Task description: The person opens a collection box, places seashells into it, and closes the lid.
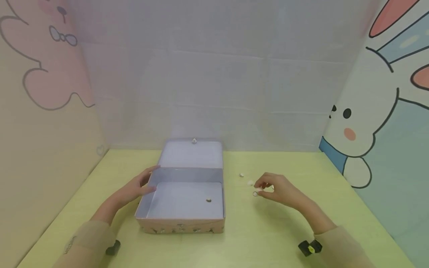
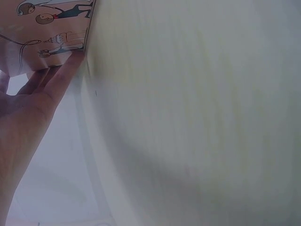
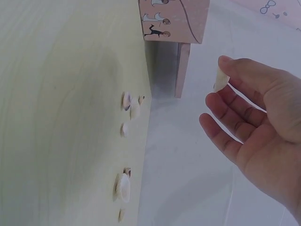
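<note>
A pink rectangular box with printed figures stands left of centre in the head view, its pale lavender lid tipped back; one small brownish seashell lies inside, on the right part of the floor. Your left hand rests on the box's left side, thumb and fingers spread, the thumb tip over the rim. Your right hand, right of centre, pinches a small cream seashell with thumb and index finger, outside the box. The left wrist view, at its upper left, shows what the head view hides: your fingers against the printed outer wall. The right wrist view, left of its centre, gives more loose shells on the table, among them a large white shell and a purple-tinged shell. In the head view, yellow-green tabletop spans the lower middle between box and right forearm; the lid's far edge sits near the pale back wall.
</note>
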Motion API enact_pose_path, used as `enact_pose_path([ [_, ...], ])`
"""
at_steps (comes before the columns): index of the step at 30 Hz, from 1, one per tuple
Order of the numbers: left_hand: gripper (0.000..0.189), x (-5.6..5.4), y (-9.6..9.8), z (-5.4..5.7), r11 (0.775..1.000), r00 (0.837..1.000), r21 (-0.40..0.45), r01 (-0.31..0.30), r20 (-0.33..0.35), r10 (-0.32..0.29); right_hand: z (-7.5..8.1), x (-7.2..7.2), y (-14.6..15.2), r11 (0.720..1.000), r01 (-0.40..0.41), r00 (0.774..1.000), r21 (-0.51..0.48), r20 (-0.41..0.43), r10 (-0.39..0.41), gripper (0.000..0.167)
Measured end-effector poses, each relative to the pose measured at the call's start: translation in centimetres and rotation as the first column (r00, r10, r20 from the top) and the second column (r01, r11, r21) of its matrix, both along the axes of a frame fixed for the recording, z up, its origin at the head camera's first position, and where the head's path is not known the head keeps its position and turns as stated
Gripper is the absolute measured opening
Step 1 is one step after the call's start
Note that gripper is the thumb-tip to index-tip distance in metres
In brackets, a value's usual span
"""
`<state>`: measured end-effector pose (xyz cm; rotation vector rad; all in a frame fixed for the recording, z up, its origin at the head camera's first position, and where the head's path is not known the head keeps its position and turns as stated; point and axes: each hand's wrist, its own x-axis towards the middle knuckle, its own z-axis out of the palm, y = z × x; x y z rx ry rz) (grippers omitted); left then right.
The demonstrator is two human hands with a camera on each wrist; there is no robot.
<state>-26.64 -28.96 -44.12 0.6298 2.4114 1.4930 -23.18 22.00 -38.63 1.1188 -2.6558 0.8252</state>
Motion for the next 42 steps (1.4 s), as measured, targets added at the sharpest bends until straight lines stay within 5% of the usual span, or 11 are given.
enact_pose_path([
  [10,0.071,-0.1,-0.1,0.3,1.000,1.000,-0.008,-0.003,0.014,0.003,0.8,0.2,-3.2,0.988,-0.076,0.993,-0.131,-0.098,0.063,0.022],
  [21,0.072,0.1,0.0,0.7,1.000,0.999,-0.016,-0.012,0.031,0.013,1.1,-0.2,-6.8,0.975,-0.112,0.991,-0.193,-0.089,0.097,0.020],
  [35,0.072,0.4,0.3,1.1,0.999,0.999,-0.033,-0.025,0.034,0.026,-0.8,-1.3,-10.5,0.970,-0.131,0.987,-0.204,-0.119,0.108,0.019],
  [42,0.071,0.4,0.3,1.0,0.999,0.999,-0.028,-0.026,0.033,0.027,-1.1,-2.1,-12.0,0.988,-0.101,0.989,-0.113,-0.118,0.088,0.017],
])
